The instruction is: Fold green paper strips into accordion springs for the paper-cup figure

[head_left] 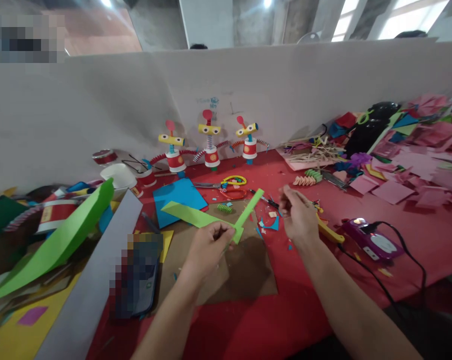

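My left hand [210, 245] is closed on the joined ends of two light green paper strips [250, 207]. They overlap at an angle, one reaching up to the right and the other out to the left. Apart from the strips, to their right, my right hand [300, 216] is raised with its fingers curled together; whatever might be between its fingertips is hidden. Under my left hand lies a brown cardboard sheet [248, 287]. A small folded green paper spring [224, 208] rests near its far edge, beside blue paper [178, 197] and yellow-handled scissors [235, 180].
Three paper-cup figures [211, 157] stand along the white partition [128, 95]. At left are a phone [139, 290] and a box [94, 265] of craft pieces. A yellow corded tool [329, 230], a purple device [374, 242] and pink paper pieces [417, 162] lie right.
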Demonstrator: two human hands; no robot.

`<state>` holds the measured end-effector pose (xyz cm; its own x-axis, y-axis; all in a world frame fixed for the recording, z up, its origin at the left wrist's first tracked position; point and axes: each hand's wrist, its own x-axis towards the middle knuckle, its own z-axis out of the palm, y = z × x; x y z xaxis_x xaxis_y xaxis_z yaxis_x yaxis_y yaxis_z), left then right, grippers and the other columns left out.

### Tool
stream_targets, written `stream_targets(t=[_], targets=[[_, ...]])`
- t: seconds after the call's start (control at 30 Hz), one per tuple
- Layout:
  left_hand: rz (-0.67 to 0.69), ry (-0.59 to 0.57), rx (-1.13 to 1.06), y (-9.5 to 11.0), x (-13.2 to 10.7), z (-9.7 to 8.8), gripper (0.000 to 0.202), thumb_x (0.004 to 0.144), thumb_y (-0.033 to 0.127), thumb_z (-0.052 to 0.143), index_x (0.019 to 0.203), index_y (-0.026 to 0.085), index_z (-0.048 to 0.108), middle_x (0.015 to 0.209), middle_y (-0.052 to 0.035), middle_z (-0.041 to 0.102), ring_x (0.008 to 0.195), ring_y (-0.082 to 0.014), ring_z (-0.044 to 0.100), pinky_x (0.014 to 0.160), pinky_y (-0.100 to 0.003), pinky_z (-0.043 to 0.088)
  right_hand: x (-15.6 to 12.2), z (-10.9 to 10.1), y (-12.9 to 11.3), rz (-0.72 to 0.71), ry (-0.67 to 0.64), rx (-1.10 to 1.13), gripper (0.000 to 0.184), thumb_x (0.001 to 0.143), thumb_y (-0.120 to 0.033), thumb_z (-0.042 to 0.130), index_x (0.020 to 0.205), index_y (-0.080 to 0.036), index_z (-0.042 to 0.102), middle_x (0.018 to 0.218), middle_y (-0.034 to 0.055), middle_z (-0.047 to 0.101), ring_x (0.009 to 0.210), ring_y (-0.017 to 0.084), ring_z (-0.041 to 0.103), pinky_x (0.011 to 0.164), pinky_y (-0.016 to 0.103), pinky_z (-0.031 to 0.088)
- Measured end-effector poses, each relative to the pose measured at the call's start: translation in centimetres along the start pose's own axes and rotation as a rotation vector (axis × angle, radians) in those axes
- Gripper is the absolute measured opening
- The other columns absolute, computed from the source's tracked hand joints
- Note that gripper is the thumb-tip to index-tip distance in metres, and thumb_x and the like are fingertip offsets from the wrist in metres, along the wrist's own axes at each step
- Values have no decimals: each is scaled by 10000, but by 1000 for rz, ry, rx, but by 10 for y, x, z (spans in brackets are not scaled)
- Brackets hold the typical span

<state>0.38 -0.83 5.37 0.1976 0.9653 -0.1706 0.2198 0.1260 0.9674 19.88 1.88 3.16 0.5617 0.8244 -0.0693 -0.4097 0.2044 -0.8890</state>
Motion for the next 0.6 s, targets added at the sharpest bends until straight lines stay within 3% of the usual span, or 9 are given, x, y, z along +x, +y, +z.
stream_targets(t=[0.07, 0.13, 0.2, 0.27, 0.53, 0.6], targets=[[-44, 39, -232, -4, 2, 5, 171, 689, 331, 622, 668, 165, 583, 611, 4, 600, 587, -111, 553, 599, -224, 407, -5, 2, 2, 82, -83, -72, 308, 686, -462, 623, 589, -171, 599, 511, -30, 539, 420, 62, 421, 391, 203, 263], [-48, 75, -447, -10, 6, 9, 171, 676, 324, 648, 707, 166, 588, 659, 7, 615, 626, -97, 561, 638, -215, 419, -19, 6, 10, 208, -383, -241, 350, 709, -499, 591, 628, -159, 622, 546, -3, 580, 466, 84, 493, 427, 206, 327], [-46, 114, -586, -16, 9, 13, 189, 639, 308, 688, 722, 165, 597, 662, 24, 600, 613, -76, 542, 613, -193, 412, -35, 11, 20, 251, -702, -372, 299, 687, -452, 642, 779, -168, 648, 663, 10, 642, 579, 116, 573, 518, 220, 400], [-62, 149, -651, -21, 11, 15, 209, 607, 299, 718, 714, 163, 599, 632, 40, 572, 572, -60, 512, 557, -178, 392, -48, 14, 27, 230, -873, -425, 313, 670, -399, 677, 899, -191, 628, 728, 3, 665, 652, 139, 607, 592, 243, 433], [-154, 88, -609, -28, 17, 7, 247, 590, 306, 735, 741, 142, 628, 659, 9, 589, 579, -82, 528, 555, -209, 400, -48, 9, 29, 214, -942, -496, 241, 719, -427, 621, 757, -189, 616, 639, 2, 655, 608, 147, 599, 584, 252, 419], [-154, 119, -607, -29, 18, 6, 237, 575, 297, 742, 707, 142, 622, 649, 10, 584, 576, -82, 524, 546, -204, 389, -48, 10, 28, 202, -972, -511, 248, 736, -438, 599, 737, -191, 620, 642, 4, 653, 609, 146, 594, 588, 253, 421]])
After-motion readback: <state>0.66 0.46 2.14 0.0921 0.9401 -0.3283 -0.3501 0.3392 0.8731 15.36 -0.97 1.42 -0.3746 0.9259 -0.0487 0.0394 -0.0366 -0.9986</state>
